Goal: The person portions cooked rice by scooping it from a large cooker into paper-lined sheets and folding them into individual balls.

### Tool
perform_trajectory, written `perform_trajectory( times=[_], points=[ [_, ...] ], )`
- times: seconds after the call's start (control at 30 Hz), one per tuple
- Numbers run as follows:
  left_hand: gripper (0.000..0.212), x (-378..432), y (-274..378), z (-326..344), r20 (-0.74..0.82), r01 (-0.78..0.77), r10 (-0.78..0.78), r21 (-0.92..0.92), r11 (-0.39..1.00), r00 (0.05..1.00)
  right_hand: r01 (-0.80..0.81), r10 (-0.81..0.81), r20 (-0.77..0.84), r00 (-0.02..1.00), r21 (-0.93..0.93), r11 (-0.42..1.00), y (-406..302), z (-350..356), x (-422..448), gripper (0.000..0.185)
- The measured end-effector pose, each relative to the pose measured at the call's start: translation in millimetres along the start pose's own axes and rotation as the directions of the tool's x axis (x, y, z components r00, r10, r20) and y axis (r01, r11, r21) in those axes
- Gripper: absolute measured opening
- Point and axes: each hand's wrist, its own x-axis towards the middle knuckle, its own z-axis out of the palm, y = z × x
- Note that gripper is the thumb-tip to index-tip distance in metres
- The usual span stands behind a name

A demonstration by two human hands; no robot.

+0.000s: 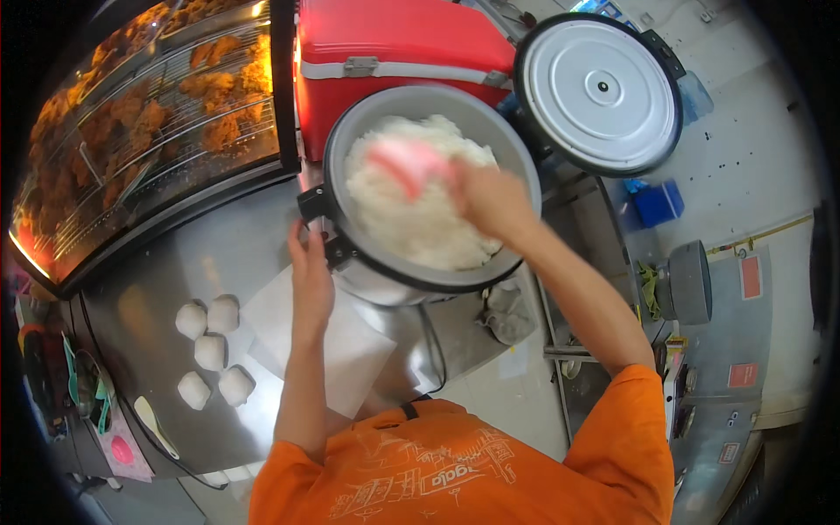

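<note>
A large round rice cooker (430, 279) stands before me with its lid (600, 98) raised at the upper right. Cooked white rice (433, 230) fills much of its pot. My right hand (489, 197) holds a pink rice paddle (407, 164), blurred, over the rice. At the cooker's left side, my left hand (308, 262) has its fingers by the black handle (315, 203); whether it grips the handle cannot be told. White paper sheets (354, 354) lie below the cooker. Several white wrapped portions (210, 352) sit on the steel counter (256, 420) at the left.
A lit display case (282, 98) with fried pieces (147, 125) stands at the upper left, beside a red cooler box (400, 39). A pale spoon (154, 423) lies at the lower left near a black cord (118, 387). A grey crumpled bag (508, 315) sits right of the cooker.
</note>
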Motion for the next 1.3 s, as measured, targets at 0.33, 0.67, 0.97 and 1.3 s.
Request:
perform_trajectory(
  times=[0.33,0.67,0.97,1.3],
  points=[
    [0.051,15.0,-9.0,19.9,-0.134,-0.122,0.135,0.1,0.987,0.982,0.072,0.005,0.457,0.89,-0.152,0.986,65.0,-4.2,-38.1,0.017],
    [0.048,14.0,-4.6,14.9,-0.112,-0.081,0.103,0.186,0.979,0.988,0.028,-0.005,-0.12,0.993,0.19,0.981,34.6,16.6,-9.3,0.02],
    [0.05,18.7,-14.4,14.2,-0.14,-0.181,0.21,0.196,0.964,0.968,-0.1,0.065,0.263,0.963,0.121,0.988,45.8,6.6,-13.1,0.029],
    [0.048,16.9,-12.9,15.9,-0.165,-0.164,0.173,0.066,0.984,0.971,0.027,-0.048,0.337,0.94,0.067,0.997,2.8,7.1,-6.8,0.028]
  ],
)
